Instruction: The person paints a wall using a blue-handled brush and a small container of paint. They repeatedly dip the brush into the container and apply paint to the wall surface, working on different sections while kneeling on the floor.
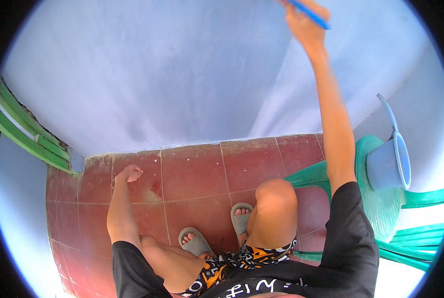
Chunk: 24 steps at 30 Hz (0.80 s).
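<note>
At the top right of the view my right hand [307, 22] is raised against the light blue wall [192, 74], closed around a blue handle [311, 15]. The far end of that handle is cut off by the picture's upper edge, so what it carries is hidden. My left hand [130, 173] hangs at the lower left over the red tiled floor, its fingers loosely curled; whether anything lies inside them is not clear.
A light blue plastic dipper [386, 165] with a long handle stands on a green plastic stool [384, 208] at the right. Green plastic chair parts [416, 238] lie beyond. A green wooden frame [32, 130] juts from the left wall. Pale spots dot the tiles [192, 167].
</note>
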Motion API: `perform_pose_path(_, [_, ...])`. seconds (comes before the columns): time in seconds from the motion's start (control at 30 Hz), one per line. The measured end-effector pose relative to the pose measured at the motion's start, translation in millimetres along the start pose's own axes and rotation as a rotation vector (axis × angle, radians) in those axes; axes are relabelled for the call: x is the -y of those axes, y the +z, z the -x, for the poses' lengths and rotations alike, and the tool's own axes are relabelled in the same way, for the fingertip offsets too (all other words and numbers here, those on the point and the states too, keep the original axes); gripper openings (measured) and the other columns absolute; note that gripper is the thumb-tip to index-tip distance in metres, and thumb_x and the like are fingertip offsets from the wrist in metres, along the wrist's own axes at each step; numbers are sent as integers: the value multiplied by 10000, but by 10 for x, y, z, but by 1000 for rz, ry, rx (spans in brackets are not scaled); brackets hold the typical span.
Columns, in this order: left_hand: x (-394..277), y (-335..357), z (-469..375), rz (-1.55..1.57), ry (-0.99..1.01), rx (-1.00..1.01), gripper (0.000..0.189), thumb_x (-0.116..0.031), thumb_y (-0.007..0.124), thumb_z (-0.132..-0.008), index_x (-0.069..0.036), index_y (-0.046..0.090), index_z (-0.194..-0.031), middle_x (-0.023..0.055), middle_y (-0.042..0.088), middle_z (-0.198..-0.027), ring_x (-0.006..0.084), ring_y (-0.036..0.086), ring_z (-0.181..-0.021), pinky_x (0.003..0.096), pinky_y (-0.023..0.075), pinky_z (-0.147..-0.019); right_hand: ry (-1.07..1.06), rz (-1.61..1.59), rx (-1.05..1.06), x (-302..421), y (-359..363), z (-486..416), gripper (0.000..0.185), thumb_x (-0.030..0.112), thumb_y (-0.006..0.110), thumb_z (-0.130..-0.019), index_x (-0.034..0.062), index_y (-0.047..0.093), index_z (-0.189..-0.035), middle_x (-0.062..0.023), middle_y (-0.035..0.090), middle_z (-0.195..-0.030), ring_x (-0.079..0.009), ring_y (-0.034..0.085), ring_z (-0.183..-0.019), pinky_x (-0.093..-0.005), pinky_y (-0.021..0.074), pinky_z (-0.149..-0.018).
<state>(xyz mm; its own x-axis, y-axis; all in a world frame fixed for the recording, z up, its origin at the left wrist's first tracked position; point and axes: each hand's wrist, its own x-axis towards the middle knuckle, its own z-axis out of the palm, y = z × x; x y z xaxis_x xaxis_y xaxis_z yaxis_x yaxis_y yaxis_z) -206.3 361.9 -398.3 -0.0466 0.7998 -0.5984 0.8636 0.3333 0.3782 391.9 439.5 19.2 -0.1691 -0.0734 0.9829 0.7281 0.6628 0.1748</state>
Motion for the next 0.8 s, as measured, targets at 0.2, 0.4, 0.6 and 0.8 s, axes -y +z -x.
perform_pose_path(0.2, [8,20,8,20,-63,39,279,-255,588,-948,-68,611,-1154,50,668,-880,146,613,-729,318,488,-603,68,206,-260,42,120,141,142,57,730,-818,56,735,-960,-90,652,-750,-250,648,-680,-322,505,-606])
perform_pose_path(0.4, [53,60,1,41,-20,-2,276,-266,593,-952,-65,610,-1140,54,662,-864,154,608,-716,323,482,-591,207,239,-114,324,315,1509,200,82,753,-789,92,715,-985,-61,506,-573,-164,508,-473,-280,411,-439])
perform_pose_path(0.6, [29,39,53,20,-49,15,268,-260,598,-953,-60,614,-1131,44,651,-844,151,591,-702,323,475,-590,310,192,-15,558,149,1576,181,65,742,-787,78,709,-964,-62,515,-565,-171,511,-478,-288,416,-447])
perform_pose_path(0.8, [98,35,-50,27,19,19,229,-216,602,-936,-51,627,-1093,27,644,-829,140,582,-693,311,452,-566,217,154,-208,296,171,813,231,66,754,-785,61,713,-1012,-50,514,-577,-158,516,-500,-280,422,-471])
